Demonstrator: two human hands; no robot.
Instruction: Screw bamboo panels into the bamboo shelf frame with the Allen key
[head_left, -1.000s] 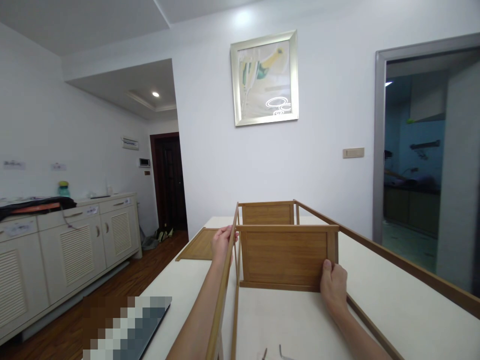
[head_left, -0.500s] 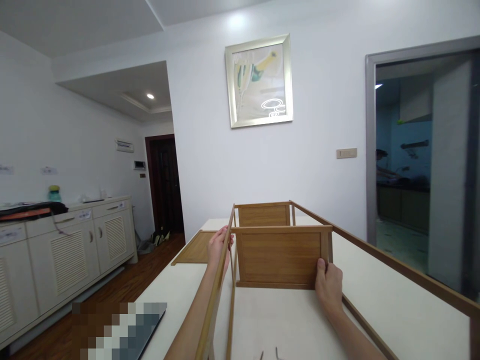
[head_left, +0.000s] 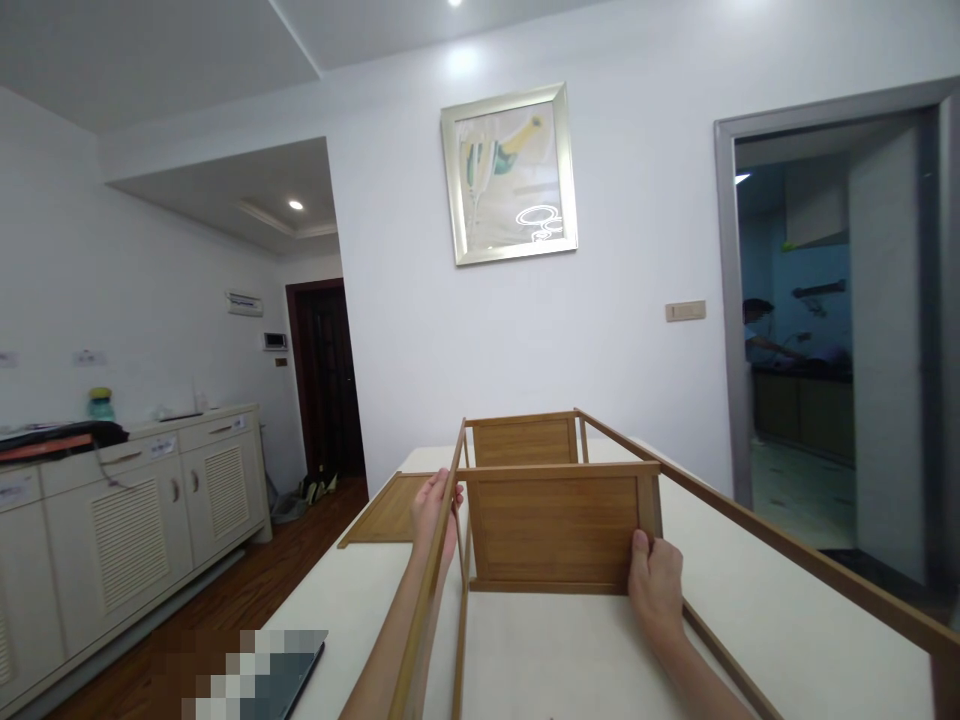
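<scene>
A long wooden frame (head_left: 757,510) with thin rails lies on a white table. Across its middle stands a wooden panel (head_left: 555,530), upright between the side rails. My left hand (head_left: 433,515) is closed around the left rail beside the panel's upper left corner; some of its fingers are hidden behind the wood. At the panel's right edge, my right hand (head_left: 655,580) grips the wood with the thumb on the near face. A second upright panel (head_left: 523,441) closes the far end of the frame.
On the white table (head_left: 330,590), a loose wooden panel (head_left: 379,510) lies flat left of the frame, and a dark flat device (head_left: 300,675) rests at the near left edge. A white cabinet (head_left: 217,480) lines the left wall. Through the doorway at right, a person (head_left: 757,325) stands.
The view has tilted up a little, so the table sits lower. Two thin metal pieces at the bottom edge have almost left the picture. Both hands keep their grips.
</scene>
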